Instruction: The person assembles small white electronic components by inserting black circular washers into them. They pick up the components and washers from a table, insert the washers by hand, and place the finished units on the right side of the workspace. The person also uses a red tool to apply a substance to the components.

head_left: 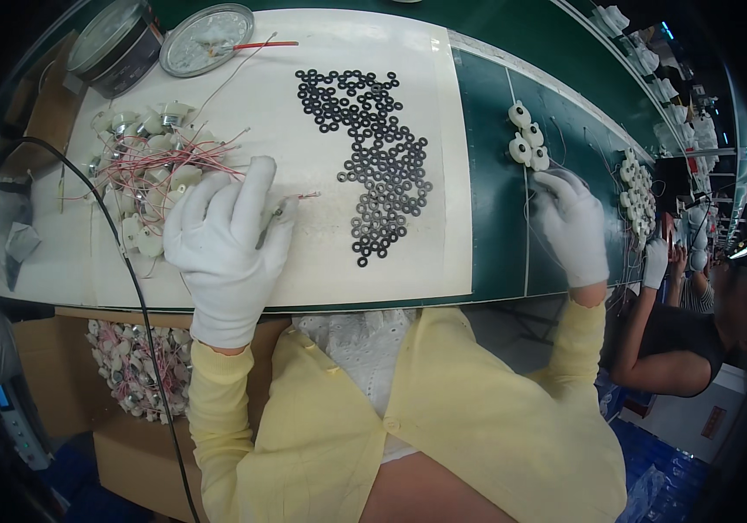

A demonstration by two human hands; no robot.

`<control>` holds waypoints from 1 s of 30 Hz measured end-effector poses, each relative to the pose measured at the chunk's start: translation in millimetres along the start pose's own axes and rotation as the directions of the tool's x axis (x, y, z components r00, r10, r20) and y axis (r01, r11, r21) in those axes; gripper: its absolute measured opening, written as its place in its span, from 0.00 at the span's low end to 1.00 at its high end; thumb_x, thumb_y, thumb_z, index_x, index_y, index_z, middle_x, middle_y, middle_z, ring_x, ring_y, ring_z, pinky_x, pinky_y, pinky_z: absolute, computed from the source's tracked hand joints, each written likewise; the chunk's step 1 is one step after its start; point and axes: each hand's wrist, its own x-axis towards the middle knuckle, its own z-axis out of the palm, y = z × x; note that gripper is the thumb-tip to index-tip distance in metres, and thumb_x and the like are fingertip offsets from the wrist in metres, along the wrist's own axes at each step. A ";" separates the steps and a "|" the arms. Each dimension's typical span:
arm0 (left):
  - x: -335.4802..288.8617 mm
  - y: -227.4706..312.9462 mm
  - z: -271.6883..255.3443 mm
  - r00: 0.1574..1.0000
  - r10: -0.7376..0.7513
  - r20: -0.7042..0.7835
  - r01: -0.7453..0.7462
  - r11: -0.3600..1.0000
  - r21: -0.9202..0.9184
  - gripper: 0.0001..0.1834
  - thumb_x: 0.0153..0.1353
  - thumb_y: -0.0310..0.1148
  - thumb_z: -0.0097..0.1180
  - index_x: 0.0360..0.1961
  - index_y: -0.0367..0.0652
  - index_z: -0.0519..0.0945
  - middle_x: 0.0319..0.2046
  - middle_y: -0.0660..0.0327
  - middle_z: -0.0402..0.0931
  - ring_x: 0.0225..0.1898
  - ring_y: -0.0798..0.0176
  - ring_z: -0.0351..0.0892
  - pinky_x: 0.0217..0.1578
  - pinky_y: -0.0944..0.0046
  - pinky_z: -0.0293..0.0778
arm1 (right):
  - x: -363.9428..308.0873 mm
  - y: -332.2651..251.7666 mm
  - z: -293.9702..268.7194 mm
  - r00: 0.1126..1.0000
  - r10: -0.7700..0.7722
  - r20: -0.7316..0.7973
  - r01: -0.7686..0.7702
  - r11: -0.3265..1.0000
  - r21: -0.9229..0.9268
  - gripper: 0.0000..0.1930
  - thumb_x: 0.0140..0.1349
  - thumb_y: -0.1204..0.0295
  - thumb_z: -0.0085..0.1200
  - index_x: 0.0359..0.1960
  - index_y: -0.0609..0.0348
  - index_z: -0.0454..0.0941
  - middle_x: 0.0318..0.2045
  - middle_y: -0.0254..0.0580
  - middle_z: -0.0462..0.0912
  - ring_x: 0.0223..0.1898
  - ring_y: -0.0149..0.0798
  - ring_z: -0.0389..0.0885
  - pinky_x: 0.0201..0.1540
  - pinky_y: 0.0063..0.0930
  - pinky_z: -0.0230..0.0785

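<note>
My left hand, in a white glove, is at the right edge of a heap of white plastic parts with metal bodies and red wires. Between its thumb and fingers is a small part, mostly hidden, and a short red wire end sticks out to the right. My right hand, also gloved, has curled fingers at the nearest of several round white parts with dark centres on the green mat. Its fingertips touch that white part; a thin wire loops beside the hand.
Many black rings lie loose on the white sheet between my hands. At the back left stand a tub and a lid with a red-handled brush. More white parts lie far right, near another person's gloved hand. A black cable crosses left.
</note>
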 end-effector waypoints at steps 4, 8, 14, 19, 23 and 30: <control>1.2 2.9 -11.1 0.991 -0.003 -0.132 -0.001 1.000 -0.028 0.29 0.52 0.31 0.71 0.57 0.39 0.80 0.30 0.63 0.79 0.35 0.58 0.79 0.37 0.58 0.74 | -12.3 3.6 -35.6 0.945 0.244 -0.217 -0.186 0.948 0.258 0.14 0.68 0.82 0.52 0.53 0.63 0.83 0.51 0.44 0.85 0.47 0.35 0.84 0.53 0.28 0.74; -2.3 25.8 -28.2 0.962 -0.272 -0.007 0.203 0.733 -0.649 0.34 0.54 0.22 0.65 0.65 0.34 0.73 0.26 0.62 0.80 0.24 0.65 0.74 0.27 0.65 0.70 | -24.9 -41.2 -41.4 0.630 0.290 -0.720 -0.018 0.933 0.360 0.18 0.66 0.80 0.55 0.58 0.67 0.80 0.50 0.54 0.84 0.44 0.42 0.83 0.49 0.28 0.76; 9.4 54.8 -59.3 0.946 0.039 0.322 0.267 0.468 -0.843 0.30 0.67 0.22 0.49 0.71 0.30 0.64 0.34 0.57 0.83 0.24 0.65 0.75 0.26 0.64 0.69 | 7.8 -167.7 7.6 0.735 -0.517 -0.440 0.678 0.577 0.455 0.20 0.41 0.59 0.73 0.30 0.55 0.78 0.33 0.40 0.81 0.28 0.40 0.76 0.28 0.35 0.60; 20.9 48.4 -65.0 0.954 0.122 0.273 0.056 0.824 -0.564 0.20 0.68 0.25 0.50 0.59 0.31 0.76 0.32 0.56 0.83 0.26 0.60 0.78 0.29 0.59 0.70 | 14.7 -161.2 16.5 0.794 -0.516 -0.322 0.497 0.245 0.832 0.25 0.44 0.59 0.75 0.39 0.62 0.82 0.31 0.42 0.82 0.28 0.43 0.77 0.30 0.36 0.62; 45.3 -6.0 -27.0 0.987 -0.118 -0.105 0.110 0.991 -0.074 0.13 0.66 0.34 0.56 0.48 0.42 0.84 0.36 0.59 0.85 0.32 0.52 0.80 0.35 0.57 0.75 | -15.6 -147.1 29.2 0.950 -0.296 -0.100 0.004 -0.307 0.952 0.27 0.42 0.66 0.77 0.44 0.68 0.83 0.31 0.46 0.83 0.32 0.45 0.80 0.35 0.36 0.67; 87.3 -91.4 12.9 0.880 -0.356 0.314 0.168 0.852 0.496 0.14 0.67 0.43 0.52 0.43 0.50 0.86 0.31 0.57 0.85 0.40 0.51 0.83 0.42 0.52 0.77 | 11.3 -81.7 -12.1 0.844 -0.523 0.118 0.373 0.730 0.572 0.22 0.42 0.76 0.71 0.43 0.50 0.84 0.32 0.37 0.82 0.31 0.46 0.79 0.37 0.37 0.67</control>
